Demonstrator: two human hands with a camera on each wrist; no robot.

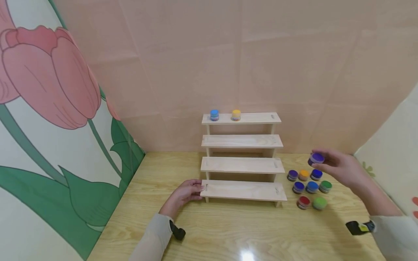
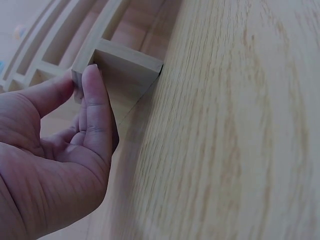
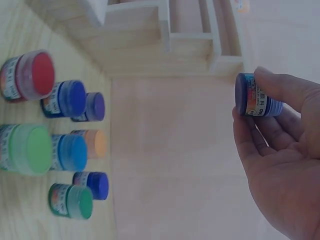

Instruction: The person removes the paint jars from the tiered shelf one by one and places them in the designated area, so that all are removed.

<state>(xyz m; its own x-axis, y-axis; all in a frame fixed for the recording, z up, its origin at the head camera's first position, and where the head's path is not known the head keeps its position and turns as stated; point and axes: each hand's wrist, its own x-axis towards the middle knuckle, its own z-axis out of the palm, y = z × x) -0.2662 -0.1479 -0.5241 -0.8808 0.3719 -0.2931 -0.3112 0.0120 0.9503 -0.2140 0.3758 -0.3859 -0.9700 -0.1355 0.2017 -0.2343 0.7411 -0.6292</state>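
In the head view a stepped wooden rack (image 1: 241,165) of pale boards stands against the back wall. My left hand (image 1: 187,192) pinches the left end of its lowest board between thumb and fingers, as the left wrist view shows closely. A purple paint jar (image 1: 316,158) is held by my right hand (image 1: 343,166) in the air, above the other jars to the right of the rack. In the right wrist view this jar (image 3: 255,95) lies tipped between thumb and fingers, its label showing. On the top board sit a light blue jar (image 1: 214,115) and a yellow jar (image 1: 236,115).
On the table (image 1: 248,224) right of the rack stand several paint jars, among them a red jar (image 1: 303,202), a light green jar (image 1: 319,203), an orange jar (image 1: 303,175) and a dark green jar (image 1: 325,186). A tulip-painted wall (image 1: 49,72) borders the left side.
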